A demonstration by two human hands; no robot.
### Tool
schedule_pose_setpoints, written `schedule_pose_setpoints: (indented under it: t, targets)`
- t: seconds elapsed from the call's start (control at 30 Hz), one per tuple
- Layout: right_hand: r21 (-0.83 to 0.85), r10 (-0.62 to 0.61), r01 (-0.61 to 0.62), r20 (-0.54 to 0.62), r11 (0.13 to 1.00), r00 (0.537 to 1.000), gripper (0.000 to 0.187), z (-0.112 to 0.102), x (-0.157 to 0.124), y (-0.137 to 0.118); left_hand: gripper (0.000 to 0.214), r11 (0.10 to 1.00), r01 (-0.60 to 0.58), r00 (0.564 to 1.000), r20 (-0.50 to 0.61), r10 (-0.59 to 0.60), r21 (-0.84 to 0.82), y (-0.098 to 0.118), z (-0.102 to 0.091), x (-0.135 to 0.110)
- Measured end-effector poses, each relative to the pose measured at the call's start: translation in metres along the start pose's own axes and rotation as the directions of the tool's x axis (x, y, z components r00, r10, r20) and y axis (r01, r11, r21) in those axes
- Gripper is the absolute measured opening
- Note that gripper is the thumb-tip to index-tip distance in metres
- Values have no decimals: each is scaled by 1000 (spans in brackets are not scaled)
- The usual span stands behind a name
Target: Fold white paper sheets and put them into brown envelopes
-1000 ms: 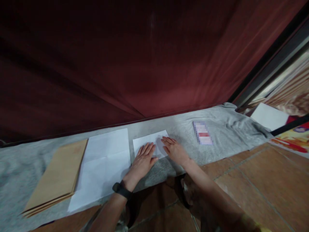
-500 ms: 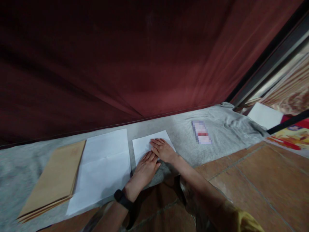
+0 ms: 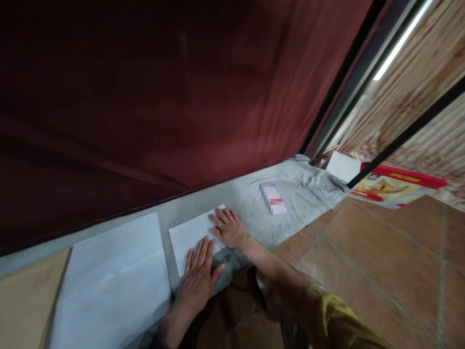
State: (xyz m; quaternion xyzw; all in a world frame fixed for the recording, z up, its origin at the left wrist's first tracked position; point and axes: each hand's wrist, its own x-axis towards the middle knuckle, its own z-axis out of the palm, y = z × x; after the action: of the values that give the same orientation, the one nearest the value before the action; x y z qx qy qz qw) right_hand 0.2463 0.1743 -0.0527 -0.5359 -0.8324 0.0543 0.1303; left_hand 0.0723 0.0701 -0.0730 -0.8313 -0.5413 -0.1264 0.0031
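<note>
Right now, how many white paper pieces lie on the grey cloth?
2: a large creased white sheet beside flat brown paper, and a smaller white rectangle under the left hand and right hand. More may be hidden underneath.

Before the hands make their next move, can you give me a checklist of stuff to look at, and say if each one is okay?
1. Left hand has its fingers on the small white paper: ok.
2. Right hand is on that paper's right end: ok.
3. Small paper sits apart from the large white paper: ok, gray cloth shows between them.
4. Cloth is smooth all over: not ok, its right end is wrinkled.
5. Brown paper is fully in view: not ok, the picture cuts it off.
6. What the blurred purplish thing is: cannot tell.
</note>
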Motion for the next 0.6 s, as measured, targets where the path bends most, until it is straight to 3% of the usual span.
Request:
schedule_pose_setpoints:
  t: [0.23,0.37,0.5,0.6]
  targets:
    - [42,158,-157,-35,987,987,64,-13,-3,3,72,957,254,967,-6,-256,139,-2,-10,3]
    - [118,318,-319,28,940,948,58,-29,4,-1,71,941,259,964,7,-266,218,2,-23,10]
    - [240,466,-485,132,841,875,37,-38,10,3,67,929,260,961,25,-276,264,6,-33,17]
    - [328,492,-521,173,788,853,24,-40,12,10,65,926,254,960,41,-275,280,8,-38,19]
